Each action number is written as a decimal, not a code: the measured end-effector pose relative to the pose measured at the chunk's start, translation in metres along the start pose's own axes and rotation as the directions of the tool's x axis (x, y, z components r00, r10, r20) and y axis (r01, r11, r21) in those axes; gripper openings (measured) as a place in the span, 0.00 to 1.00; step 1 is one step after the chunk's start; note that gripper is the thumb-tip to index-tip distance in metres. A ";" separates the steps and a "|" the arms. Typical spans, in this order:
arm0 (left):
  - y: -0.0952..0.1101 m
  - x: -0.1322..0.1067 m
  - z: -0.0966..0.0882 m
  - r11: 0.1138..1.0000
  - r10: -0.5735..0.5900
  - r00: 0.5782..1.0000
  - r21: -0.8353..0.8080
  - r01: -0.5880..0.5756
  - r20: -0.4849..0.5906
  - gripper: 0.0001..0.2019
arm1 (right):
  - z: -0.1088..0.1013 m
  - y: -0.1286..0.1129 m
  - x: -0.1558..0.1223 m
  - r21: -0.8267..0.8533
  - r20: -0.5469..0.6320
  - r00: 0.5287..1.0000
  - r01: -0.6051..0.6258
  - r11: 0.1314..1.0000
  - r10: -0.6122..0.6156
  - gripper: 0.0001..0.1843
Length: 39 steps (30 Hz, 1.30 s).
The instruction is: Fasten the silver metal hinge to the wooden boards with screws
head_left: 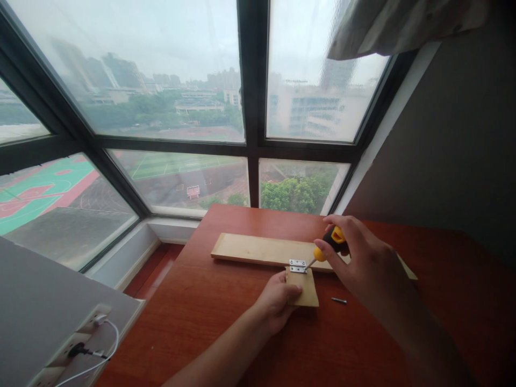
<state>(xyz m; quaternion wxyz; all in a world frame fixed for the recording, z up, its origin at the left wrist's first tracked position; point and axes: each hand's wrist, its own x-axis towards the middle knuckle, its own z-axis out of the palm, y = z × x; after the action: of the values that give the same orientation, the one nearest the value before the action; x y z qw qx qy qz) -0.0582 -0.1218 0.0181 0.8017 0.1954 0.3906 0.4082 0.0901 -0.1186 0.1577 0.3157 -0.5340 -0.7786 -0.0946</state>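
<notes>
Midway, driving a hinge [298, 265] screw with screwdriver [328, 246] in right grip [363, 258], left grip [278, 298] pinning block [303, 288], spare screw [339, 300] lying unused on counter [226, 322].

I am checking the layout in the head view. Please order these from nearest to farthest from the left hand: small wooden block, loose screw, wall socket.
1. The small wooden block: the left hand is touching it, at its left edge.
2. The loose screw: on the table, right of the block.
3. The wall socket: far left, at the lower corner of the view.
</notes>
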 end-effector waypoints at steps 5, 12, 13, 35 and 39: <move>-0.001 0.002 0.000 1.000 0.009 1.000 -0.007 -0.009 0.002 0.20 | -0.003 -0.004 0.001 0.058 0.024 1.000 -0.012 0.998 0.011 0.20; -0.001 0.000 0.001 1.000 0.013 1.000 -0.015 -0.013 0.000 0.21 | -0.005 -0.003 0.000 -0.011 0.042 0.999 -0.030 0.999 0.030 0.17; -0.001 0.000 0.001 1.000 0.012 1.000 -0.017 -0.012 -0.002 0.21 | -0.004 -0.002 0.000 -0.006 0.036 0.999 -0.030 1.000 0.030 0.16; -0.001 0.002 -0.002 1.000 0.001 1.000 -0.005 -0.001 -0.008 0.21 | -0.007 0.011 0.000 -0.194 -0.028 0.998 0.041 0.980 -0.048 0.18; -0.001 0.002 -0.002 1.000 0.001 1.000 0.002 -0.001 0.002 0.21 | -0.007 0.011 0.000 -0.134 -0.017 0.999 0.032 0.990 -0.034 0.19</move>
<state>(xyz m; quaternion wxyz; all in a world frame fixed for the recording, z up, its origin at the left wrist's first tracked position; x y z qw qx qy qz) -0.0587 -0.1209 0.0154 0.8018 0.1967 0.3900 0.4079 0.1025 -0.1178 0.1615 0.2851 -0.5400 -0.7762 -0.1569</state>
